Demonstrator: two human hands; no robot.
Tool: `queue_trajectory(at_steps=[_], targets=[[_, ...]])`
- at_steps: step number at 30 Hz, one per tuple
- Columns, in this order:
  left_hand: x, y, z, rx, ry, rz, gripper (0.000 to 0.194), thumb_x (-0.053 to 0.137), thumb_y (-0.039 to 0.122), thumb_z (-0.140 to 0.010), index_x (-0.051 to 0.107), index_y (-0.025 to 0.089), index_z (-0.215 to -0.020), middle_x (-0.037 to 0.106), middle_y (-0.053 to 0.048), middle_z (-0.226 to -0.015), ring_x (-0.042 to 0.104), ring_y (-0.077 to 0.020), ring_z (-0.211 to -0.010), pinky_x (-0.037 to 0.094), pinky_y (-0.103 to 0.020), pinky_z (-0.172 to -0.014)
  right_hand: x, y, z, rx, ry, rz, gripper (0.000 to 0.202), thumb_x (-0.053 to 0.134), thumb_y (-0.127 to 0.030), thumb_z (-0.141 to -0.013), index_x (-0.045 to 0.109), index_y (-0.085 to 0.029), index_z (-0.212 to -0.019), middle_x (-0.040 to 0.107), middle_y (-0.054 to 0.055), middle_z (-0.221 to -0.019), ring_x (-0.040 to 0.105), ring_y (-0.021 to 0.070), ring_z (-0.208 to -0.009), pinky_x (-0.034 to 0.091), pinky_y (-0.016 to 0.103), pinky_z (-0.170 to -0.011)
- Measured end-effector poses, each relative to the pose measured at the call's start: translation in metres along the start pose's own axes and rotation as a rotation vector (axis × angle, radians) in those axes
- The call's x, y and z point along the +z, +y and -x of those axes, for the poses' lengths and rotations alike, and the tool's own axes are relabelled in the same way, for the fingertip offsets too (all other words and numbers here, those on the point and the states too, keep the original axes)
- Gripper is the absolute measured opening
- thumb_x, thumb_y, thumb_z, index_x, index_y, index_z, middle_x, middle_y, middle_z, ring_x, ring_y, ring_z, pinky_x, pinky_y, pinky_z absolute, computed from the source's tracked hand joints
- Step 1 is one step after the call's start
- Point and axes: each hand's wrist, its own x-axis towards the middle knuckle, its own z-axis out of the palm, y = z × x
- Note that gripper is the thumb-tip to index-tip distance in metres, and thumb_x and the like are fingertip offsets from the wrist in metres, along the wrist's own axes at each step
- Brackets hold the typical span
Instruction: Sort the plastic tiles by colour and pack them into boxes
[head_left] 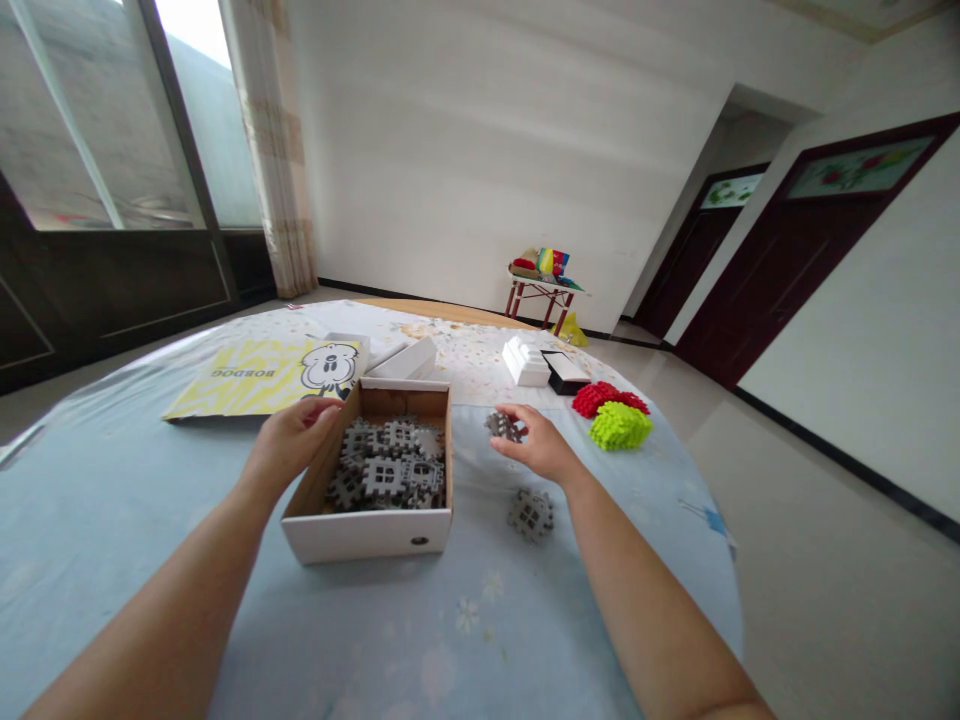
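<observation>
A white cardboard box (367,535) with a brown inside stands on the table, holding many grey interlocking plastic building pieces (386,475), some with window-like openings. My left hand (296,440) is closed at the box's left wall, near its far corner, with the fingertips at the rim. To the right of the box, my right hand (541,445) pinches a small grey building piece (501,427) between thumb and fingers, possibly more than one joined together. Below that hand, another grey building piece or small stack (531,514) lies on the cloth.
A blue and white cloth (360,640) covers the round table. Behind the left hand lies a yellow and white BOBDOG sheet or box (247,375). At the right are a white block-like object (525,362), a black-edged box (565,373), and red (600,398) and lime-green piles (621,427).
</observation>
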Motion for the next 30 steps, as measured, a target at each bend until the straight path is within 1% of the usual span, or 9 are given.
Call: queue_trajectory(at_steps=[2,6,10,13,17,20,23,26,30], targets=[[0.001,-0.003,-0.001,0.010,-0.001,0.007,0.046,0.044,0.048,-0.071,0.065,0.015,-0.096,0.069,-0.004,-0.084,0.059,-0.0179,-0.077,0.043,-0.026,-0.073,-0.002,-0.024,-0.009,-0.063,0.020,-0.065,0.049,0.065,-0.036,-0.071,0.054,-0.019,-0.116,0.057,0.009,-0.113,0.054,0.0202,-0.100,0.045,0.035,-0.085],[0.001,-0.005,-0.001,0.009,0.002,0.004,0.047,0.044,0.049,-0.071,0.065,0.015,-0.096,0.069,-0.004,-0.084,0.060,-0.0182,-0.077,0.043,-0.026,-0.073,0.005,-0.068,-0.031,-0.184,-0.020,-0.167,0.047,0.064,-0.036,-0.073,0.054,-0.023,-0.117,0.057,0.007,-0.111,0.054,0.0189,-0.100,0.047,0.034,-0.084],[0.000,-0.002,0.000,0.005,0.005,0.008,0.047,0.045,0.050,-0.069,0.066,0.016,-0.094,0.069,-0.004,-0.082,0.060,-0.0184,-0.077,0.044,-0.026,-0.072,0.014,-0.088,-0.044,-0.256,-0.085,-0.252,0.055,0.063,-0.043,-0.073,0.049,-0.024,-0.123,0.053,0.007,-0.120,0.051,0.0194,-0.108,0.047,0.032,-0.084],[-0.001,0.000,0.001,-0.010,0.003,-0.001,0.047,0.044,0.050,-0.069,0.066,0.016,-0.094,0.069,-0.004,-0.081,0.060,-0.0183,-0.076,0.044,-0.026,-0.071,0.013,-0.079,-0.041,-0.241,-0.082,-0.248,0.057,0.063,-0.044,-0.073,0.048,-0.024,-0.125,0.050,0.009,-0.124,0.049,0.0195,-0.111,0.049,0.030,-0.080],[-0.001,0.001,0.001,-0.018,-0.003,-0.008,0.048,0.044,0.048,-0.070,0.065,0.014,-0.096,0.069,-0.005,-0.084,0.060,-0.0186,-0.080,0.043,-0.025,-0.072,0.000,-0.043,-0.022,-0.088,-0.071,-0.110,0.046,0.062,-0.040,-0.075,0.055,-0.018,-0.115,0.057,0.010,-0.113,0.057,0.0177,-0.096,0.049,0.028,-0.071],[0.000,0.000,0.000,-0.021,-0.001,-0.018,0.047,0.045,0.048,-0.070,0.065,0.014,-0.097,0.069,-0.005,-0.086,0.060,-0.0189,-0.081,0.043,-0.025,-0.072,-0.012,-0.015,0.000,0.067,-0.190,0.005,0.042,0.063,-0.040,-0.073,0.060,-0.015,-0.106,0.063,0.009,-0.101,0.060,0.0164,-0.083,0.048,0.029,-0.073],[0.000,-0.002,-0.001,-0.024,0.005,-0.025,0.046,0.046,0.049,-0.069,0.065,0.017,-0.095,0.069,-0.003,-0.082,0.060,-0.0189,-0.079,0.044,-0.025,-0.070,-0.021,0.003,0.024,0.182,-0.354,0.132,0.046,0.066,-0.045,-0.068,0.062,-0.016,-0.104,0.065,0.008,-0.096,0.060,0.0180,-0.081,0.046,0.030,-0.074],[0.000,-0.003,-0.002,-0.018,0.010,-0.035,0.045,0.046,0.049,-0.069,0.065,0.017,-0.094,0.069,-0.002,-0.080,0.060,-0.0184,-0.077,0.044,-0.025,-0.069,-0.025,0.010,0.042,0.215,-0.478,0.241,0.058,0.071,-0.052,-0.057,0.062,-0.020,-0.105,0.064,0.007,-0.098,0.059,0.0213,-0.085,0.045,0.030,-0.073],[0.000,-0.001,-0.002,-0.017,0.002,-0.053,0.046,0.045,0.048,-0.069,0.065,0.017,-0.095,0.069,-0.002,-0.082,0.060,-0.0181,-0.077,0.044,-0.025,-0.070,-0.024,0.012,0.052,0.194,-0.536,0.327,0.066,0.075,-0.052,-0.048,0.062,-0.023,-0.106,0.063,0.007,-0.097,0.058,0.0241,-0.086,0.044,0.031,-0.072]])
